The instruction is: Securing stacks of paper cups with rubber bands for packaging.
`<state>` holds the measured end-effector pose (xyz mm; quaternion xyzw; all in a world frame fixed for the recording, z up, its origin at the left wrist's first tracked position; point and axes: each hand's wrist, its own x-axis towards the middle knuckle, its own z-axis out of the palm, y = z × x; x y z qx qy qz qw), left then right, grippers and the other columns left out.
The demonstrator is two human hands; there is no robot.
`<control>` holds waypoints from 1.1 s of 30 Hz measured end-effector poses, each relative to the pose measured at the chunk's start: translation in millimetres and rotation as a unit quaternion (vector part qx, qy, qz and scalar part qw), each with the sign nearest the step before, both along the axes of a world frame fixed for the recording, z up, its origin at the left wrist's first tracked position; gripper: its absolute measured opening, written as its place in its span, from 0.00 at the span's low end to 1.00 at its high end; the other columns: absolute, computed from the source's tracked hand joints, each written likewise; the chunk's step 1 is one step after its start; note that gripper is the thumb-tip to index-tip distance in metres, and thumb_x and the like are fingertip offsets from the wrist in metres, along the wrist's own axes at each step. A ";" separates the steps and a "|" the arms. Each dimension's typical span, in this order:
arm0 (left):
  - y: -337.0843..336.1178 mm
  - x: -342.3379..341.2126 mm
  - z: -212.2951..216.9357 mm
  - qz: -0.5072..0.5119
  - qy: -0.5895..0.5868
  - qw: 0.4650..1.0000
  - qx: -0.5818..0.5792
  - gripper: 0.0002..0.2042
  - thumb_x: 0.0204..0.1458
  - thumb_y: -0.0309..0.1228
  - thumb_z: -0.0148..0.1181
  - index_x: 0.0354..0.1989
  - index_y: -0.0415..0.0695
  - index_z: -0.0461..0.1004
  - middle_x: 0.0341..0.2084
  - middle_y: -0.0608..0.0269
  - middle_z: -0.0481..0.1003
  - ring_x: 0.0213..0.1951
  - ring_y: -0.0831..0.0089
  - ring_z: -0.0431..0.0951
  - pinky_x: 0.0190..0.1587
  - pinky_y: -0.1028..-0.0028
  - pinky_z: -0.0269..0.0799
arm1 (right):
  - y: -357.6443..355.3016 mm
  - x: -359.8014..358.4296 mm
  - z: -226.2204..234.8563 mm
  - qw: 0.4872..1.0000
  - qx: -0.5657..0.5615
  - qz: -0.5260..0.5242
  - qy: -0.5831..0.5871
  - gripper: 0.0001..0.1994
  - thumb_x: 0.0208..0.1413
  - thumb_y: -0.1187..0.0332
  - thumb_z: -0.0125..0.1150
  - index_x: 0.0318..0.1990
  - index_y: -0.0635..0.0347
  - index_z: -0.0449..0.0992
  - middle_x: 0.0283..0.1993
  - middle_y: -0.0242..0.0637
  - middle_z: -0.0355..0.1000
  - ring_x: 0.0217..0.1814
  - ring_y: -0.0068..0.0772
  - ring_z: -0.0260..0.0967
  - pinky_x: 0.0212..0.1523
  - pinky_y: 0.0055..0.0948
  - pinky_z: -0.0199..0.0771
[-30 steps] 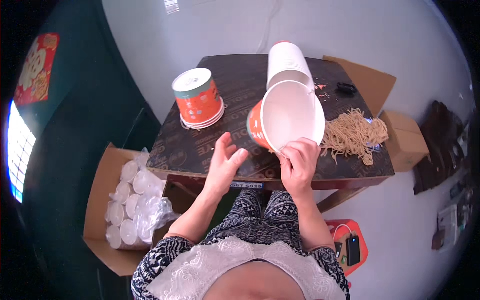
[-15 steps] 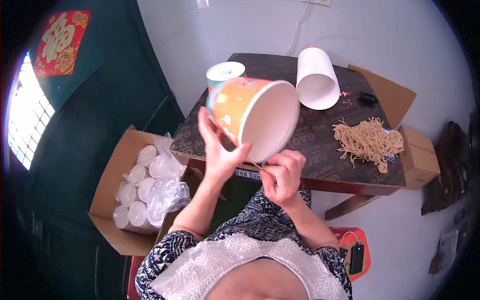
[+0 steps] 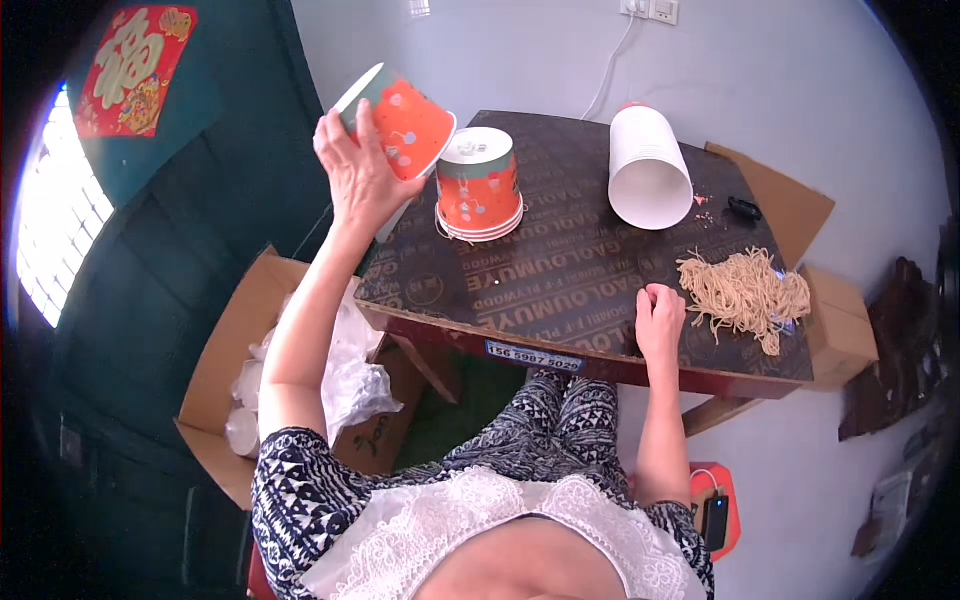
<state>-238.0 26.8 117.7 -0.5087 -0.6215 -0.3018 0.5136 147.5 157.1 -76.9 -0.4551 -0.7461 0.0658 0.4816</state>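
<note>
The left hand [image 3: 358,178] grips an orange and green tapered paper bucket [image 3: 412,125], raised at the far left, its white base tilted up-left and its mouth down-right. A spread, light hold suits this thin wall, since hard pinching could crease it. The rim is best kept from knocking the upside-down stack of matching paper buckets [image 3: 478,195] just beside it; whether they touch, I cannot tell. The right hand [image 3: 660,325] is loosely curled at the near edge; whether it closes on anything, I cannot tell.

The dark, printed board tabletop [image 3: 570,270] also bears a white ribbed nest of tubs [image 3: 645,205] lying on its side, a tangled beige cord pile [image 3: 745,290] and a small black object [image 3: 743,208]. An open brown cardboard box [image 3: 222,350] stands near left; a pale wall [image 3: 480,50] rises at the far side.
</note>
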 end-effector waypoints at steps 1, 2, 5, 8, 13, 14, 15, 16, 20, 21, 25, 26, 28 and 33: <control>6.9 -5.6 0.0 -0.012 0.009 1.000 0.000 0.59 0.24 0.45 0.78 0.68 0.40 0.48 0.60 0.33 0.46 0.62 0.33 0.49 0.64 0.43 0.48 | 0.6 -0.6 -1.1 1.000 0.002 -0.002 -0.015 0.09 0.56 0.66 0.60 0.39 0.62 0.74 0.38 0.44 0.71 0.46 0.51 0.65 0.49 0.47 0.64; 12.1 -11.4 -0.3 -0.018 0.011 1.000 -0.007 0.59 0.24 0.45 0.78 0.68 0.41 0.48 0.60 0.33 0.46 0.62 0.33 0.49 0.64 0.42 0.48 | 0.8 -1.8 -2.1 1.000 0.005 -0.004 -0.029 0.09 0.57 0.66 0.60 0.39 0.62 0.74 0.39 0.45 0.72 0.46 0.51 0.65 0.50 0.47 0.64; 27.1 -22.2 3.1 -0.040 0.018 0.999 -0.028 0.60 0.23 0.46 0.78 0.68 0.42 0.49 0.60 0.34 0.47 0.63 0.33 0.49 0.65 0.40 0.46 | -1.8 -1.4 0.2 0.999 0.005 -0.002 -0.054 0.08 0.56 0.67 0.60 0.38 0.62 0.74 0.39 0.45 0.71 0.46 0.51 0.65 0.49 0.47 0.64; 46.0 -23.2 2.6 -0.055 0.021 0.997 -0.050 0.60 0.23 0.46 0.78 0.69 0.44 0.49 0.60 0.33 0.48 0.63 0.33 0.49 0.66 0.40 0.44 | -4.3 0.6 3.3 0.997 0.014 0.006 -0.069 0.07 0.56 0.68 0.60 0.36 0.62 0.74 0.39 0.45 0.70 0.46 0.51 0.65 0.49 0.47 0.64; 72.9 -11.0 -9.9 -0.089 0.034 0.991 -0.094 0.61 0.22 0.49 0.78 0.69 0.44 0.49 0.62 0.33 0.48 0.65 0.32 0.48 0.66 0.38 0.43 | -7.4 1.6 4.1 0.997 0.029 0.008 -0.067 0.05 0.53 0.71 0.61 0.33 0.62 0.72 0.37 0.43 0.69 0.44 0.50 0.64 0.48 0.46 0.64; 78.3 -8.6 -13.1 -0.098 0.041 0.989 -0.100 0.61 0.22 0.49 0.78 0.70 0.44 0.49 0.63 0.33 0.48 0.65 0.32 0.47 0.66 0.37 0.43 | -7.2 0.7 4.4 0.998 0.029 0.006 -0.063 0.05 0.53 0.71 0.61 0.33 0.62 0.72 0.37 0.43 0.69 0.44 0.50 0.64 0.48 0.46 0.64; 83.0 -4.1 -15.6 -0.108 0.046 0.987 -0.107 0.62 0.22 0.50 0.78 0.70 0.44 0.48 0.63 0.33 0.48 0.65 0.32 0.47 0.66 0.37 0.43 | -7.9 1.9 5.0 0.998 0.027 0.009 -0.061 0.05 0.53 0.71 0.61 0.32 0.62 0.72 0.37 0.43 0.69 0.44 0.50 0.64 0.47 0.46 0.64; 86.8 -0.8 -18.1 -0.106 0.054 0.986 -0.114 0.61 0.22 0.51 0.77 0.70 0.44 0.49 0.63 0.33 0.48 0.65 0.33 0.47 0.66 0.38 0.44 | -8.5 2.6 5.9 0.998 0.025 0.012 -0.058 0.05 0.53 0.72 0.61 0.32 0.61 0.72 0.37 0.43 0.69 0.44 0.50 0.64 0.47 0.45 0.63; 94.7 8.7 -26.9 -0.110 0.048 0.982 -0.143 0.59 0.24 0.48 0.77 0.69 0.44 0.51 0.64 0.34 0.48 0.65 0.33 0.47 0.66 0.39 0.45 | -12.2 0.3 11.7 0.998 0.009 0.010 -0.059 0.04 0.52 0.73 0.61 0.32 0.62 0.72 0.38 0.43 0.69 0.44 0.49 0.64 0.47 0.44 0.64; 97.3 10.7 -28.6 -0.109 0.050 0.981 -0.149 0.57 0.25 0.46 0.77 0.69 0.44 0.52 0.64 0.35 0.47 0.65 0.34 0.47 0.66 0.39 0.45 | -12.3 0.0 11.9 0.998 0.007 0.007 -0.059 0.04 0.52 0.73 0.61 0.32 0.62 0.72 0.38 0.43 0.69 0.44 0.49 0.64 0.47 0.44 0.64; 97.2 12.4 -42.4 -0.124 0.058 0.977 -0.164 0.54 0.26 0.39 0.75 0.68 0.44 0.54 0.65 0.35 0.48 0.66 0.34 0.48 0.66 0.38 0.45 | -16.3 -3.0 16.0 0.998 0.017 0.012 -0.052 0.04 0.51 0.75 0.61 0.32 0.62 0.72 0.37 0.43 0.69 0.44 0.50 0.64 0.48 0.44 0.64; 96.5 12.7 -46.6 -0.128 0.060 0.978 -0.156 0.54 0.25 0.38 0.75 0.68 0.44 0.54 0.65 0.35 0.48 0.66 0.34 0.48 0.66 0.38 0.45 | -17.8 -3.8 18.8 0.999 0.010 0.011 -0.051 0.04 0.51 0.75 0.61 0.32 0.62 0.71 0.37 0.43 0.69 0.44 0.50 0.65 0.48 0.44 0.64; 95.6 10.3 -55.8 -0.128 0.066 0.975 -0.170 0.54 0.25 0.38 0.75 0.68 0.44 0.54 0.65 0.34 0.48 0.66 0.34 0.49 0.66 0.38 0.46 | -17.5 -5.0 19.6 0.999 0.006 0.016 -0.050 0.04 0.51 0.75 0.61 0.32 0.63 0.71 0.37 0.43 0.69 0.44 0.49 0.65 0.48 0.44 0.65; 90.7 14.5 -79.0 -0.123 0.042 0.964 -0.230 0.57 0.25 0.48 0.78 0.69 0.44 0.54 0.67 0.36 0.46 0.69 0.37 0.46 0.66 0.38 0.44 | -17.8 -1.5 17.4 0.999 -0.004 0.019 -0.046 0.05 0.50 0.76 0.62 0.32 0.62 0.71 0.39 0.43 0.70 0.45 0.49 0.65 0.48 0.44 0.64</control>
